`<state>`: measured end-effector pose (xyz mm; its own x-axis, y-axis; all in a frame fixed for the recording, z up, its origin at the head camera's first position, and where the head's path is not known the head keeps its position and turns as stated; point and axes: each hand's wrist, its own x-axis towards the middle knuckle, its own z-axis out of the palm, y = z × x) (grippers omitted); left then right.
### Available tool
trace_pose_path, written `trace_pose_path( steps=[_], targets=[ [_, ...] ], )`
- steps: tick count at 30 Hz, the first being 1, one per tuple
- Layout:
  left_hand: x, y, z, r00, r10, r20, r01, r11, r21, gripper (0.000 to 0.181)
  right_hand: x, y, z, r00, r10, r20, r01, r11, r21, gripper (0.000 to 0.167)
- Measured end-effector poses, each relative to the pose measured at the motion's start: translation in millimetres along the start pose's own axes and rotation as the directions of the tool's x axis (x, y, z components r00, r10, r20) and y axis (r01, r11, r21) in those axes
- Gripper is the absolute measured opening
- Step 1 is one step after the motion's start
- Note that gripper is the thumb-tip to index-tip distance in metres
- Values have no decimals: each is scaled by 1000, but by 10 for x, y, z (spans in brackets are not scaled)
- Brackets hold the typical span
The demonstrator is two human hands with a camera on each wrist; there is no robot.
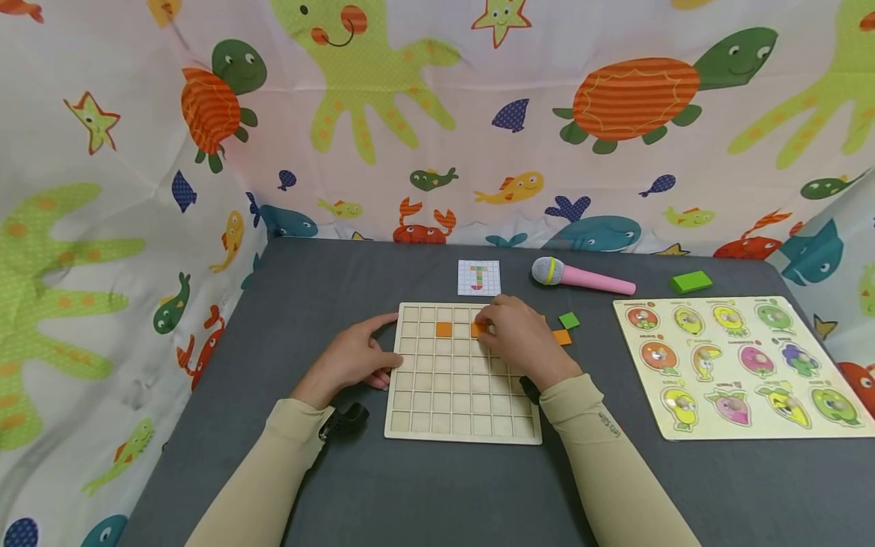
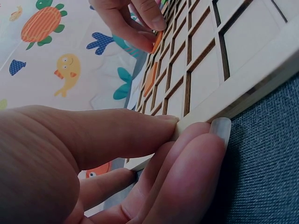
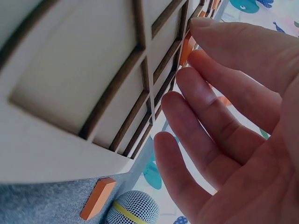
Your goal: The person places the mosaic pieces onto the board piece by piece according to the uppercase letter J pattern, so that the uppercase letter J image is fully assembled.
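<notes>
A pale wooden grid board (image 1: 437, 403) lies on the grey table. My left hand (image 1: 352, 353) grips its left edge, thumb against the rim, fingers curled at the side and below in the left wrist view. An orange square tile (image 1: 443, 330) sits in a cell of the second row from the top. Further right in that row, my right hand (image 1: 522, 338) pinches another orange tile (image 2: 157, 42) between thumb and index finger, at the grid surface. The right wrist view shows its other fingers loosely bent. Whether that tile is fully inside its cell is hidden.
Right of the board lie a green tile (image 1: 569, 320) and an orange tile (image 1: 562, 336). Behind it are a printed pattern card (image 1: 467, 278) and a pink toy microphone (image 1: 595, 281). Green pieces (image 1: 690, 282) and a fruit puzzle board (image 1: 665, 323) lie at the right.
</notes>
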<state>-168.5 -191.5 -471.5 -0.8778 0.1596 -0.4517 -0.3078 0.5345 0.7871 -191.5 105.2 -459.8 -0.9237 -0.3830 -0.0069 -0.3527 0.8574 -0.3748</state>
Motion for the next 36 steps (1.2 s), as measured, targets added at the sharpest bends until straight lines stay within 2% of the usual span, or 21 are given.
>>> trace_pose_path(
  steps=[5, 11, 20, 25, 28, 36],
  targets=[
    [4, 18, 9, 1000, 6, -7, -6, 1000, 14, 85, -14, 31, -39, 1000, -2, -5, 2, 1000, 8, 21],
    [8, 6, 23, 1000, 1, -4, -1, 1000, 19, 85, -148, 206, -203, 998, 62, -23, -61, 997, 54, 28],
    [29, -21, 28, 1000, -3, 0, 3, 1000, 6, 86, -504, 871, -441, 976, 214, -38, -209, 972, 108, 32],
    [39, -16, 6, 1000, -14, -7, 14, 1000, 27, 87, -604, 1157, -458, 964, 266, -20, -262, 958, 117, 36],
    [28, -15, -6, 1000, -22, -10, 22, 999, 24, 87, -589, 1213, -459, 966, 257, -24, -253, 960, 119, 37],
    [29, -10, 5, 1000, -14, -9, 14, 1000, 4, 88, -516, 1168, -454, 976, 217, -20, -214, 973, 84, 37]
  ],
)
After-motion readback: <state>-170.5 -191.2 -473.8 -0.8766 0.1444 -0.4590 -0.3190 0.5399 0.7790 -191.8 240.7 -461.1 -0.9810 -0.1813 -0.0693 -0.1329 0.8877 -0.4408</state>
